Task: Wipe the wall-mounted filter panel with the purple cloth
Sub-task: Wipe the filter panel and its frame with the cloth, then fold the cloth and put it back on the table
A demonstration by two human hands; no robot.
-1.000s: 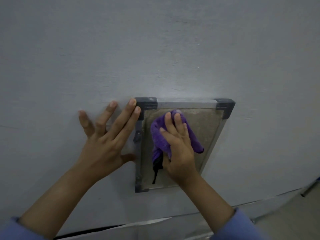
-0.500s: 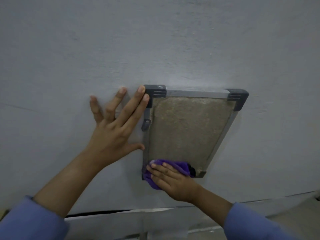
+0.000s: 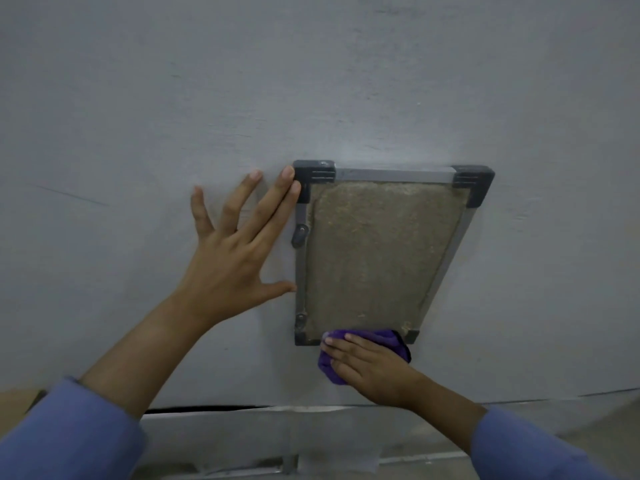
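The filter panel (image 3: 377,258) hangs on the grey wall, a dusty brown mat in a metal frame with dark plastic corners. My left hand (image 3: 232,258) lies flat on the wall beside the frame's left edge, fingers spread, fingertips touching the top left corner. My right hand (image 3: 367,367) presses the bunched purple cloth (image 3: 377,337) against the frame's bottom edge, fingers laid over it. Most of the cloth is hidden under the hand.
The grey wall (image 3: 311,81) fills most of the view. A dark gap and a pale ledge (image 3: 242,420) run along the wall's foot. A brown cardboard edge (image 3: 17,403) shows at the lower left.
My right hand has dragged the cloth from the top of the filter mat down to the frame's bottom edge, and now slightly below it. My left hand has stayed flat on the wall.
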